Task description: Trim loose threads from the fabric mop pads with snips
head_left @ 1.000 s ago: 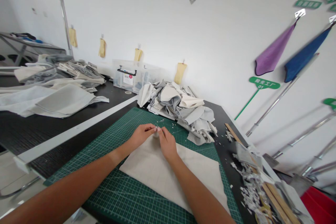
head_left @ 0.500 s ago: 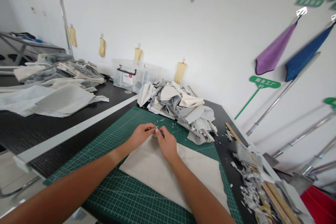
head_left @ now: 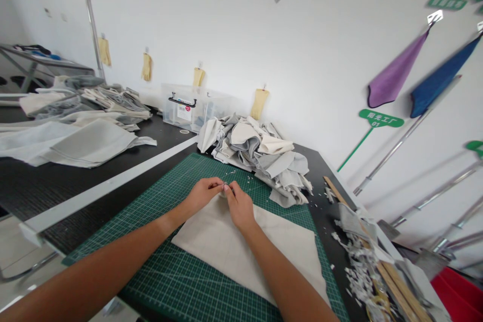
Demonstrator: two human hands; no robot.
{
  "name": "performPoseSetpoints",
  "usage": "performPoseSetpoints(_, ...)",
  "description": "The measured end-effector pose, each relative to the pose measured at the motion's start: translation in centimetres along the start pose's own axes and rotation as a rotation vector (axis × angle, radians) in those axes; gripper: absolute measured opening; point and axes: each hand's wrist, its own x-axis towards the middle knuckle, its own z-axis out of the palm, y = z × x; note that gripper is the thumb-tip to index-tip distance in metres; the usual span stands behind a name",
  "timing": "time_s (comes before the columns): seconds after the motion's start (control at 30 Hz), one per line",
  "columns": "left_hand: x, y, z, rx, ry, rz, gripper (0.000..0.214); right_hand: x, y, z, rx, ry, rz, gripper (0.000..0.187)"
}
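Note:
My left hand (head_left: 204, 196) and my right hand (head_left: 239, 207) meet at the far corner of a large beige fabric sheet (head_left: 241, 251), and their fingertips pinch that corner. A small dark tip (head_left: 233, 191) shows beside my right fingers, too small to name. The sheet lies flat on a green cutting mat (head_left: 166, 271). Small pale fabric scraps (head_left: 249, 181) are scattered on the mat just past my right hand. A heap of crumpled grey and cream fabric pieces (head_left: 260, 156) sits at the mat's far edge.
The black table (head_left: 105, 191) holds folded fabric stacks (head_left: 90, 136) at left and a clear plastic box (head_left: 184, 108) at the back. Shredded scraps and wooden strips (head_left: 362, 271) lie at right, beside a red bin (head_left: 456, 297). White wall behind.
The pale bunched corner seen between my fingers a second ago is now mostly hidden, and a small dark tip shows by my right fingers. My hands have barely moved.

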Motion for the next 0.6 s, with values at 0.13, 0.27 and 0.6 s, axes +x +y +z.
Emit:
performPoseSetpoints(0.13,-0.02,0.16,-0.01,-0.010,0.002,-0.008,0.031,0.01,0.06,0.04,-0.002,0.003,0.003,0.040)
performPoseSetpoints(0.27,-0.04,0.26,-0.01,-0.015,-0.004,-0.004,0.031,-0.01,-0.02,-0.06,0.018,0.011,0.003,0.039)
performPoseSetpoints(0.6,-0.02,0.62,0.26,-0.030,0.008,-0.017,0.034,0.31,-0.06,-0.30,0.292,0.125,0.049,0.043)
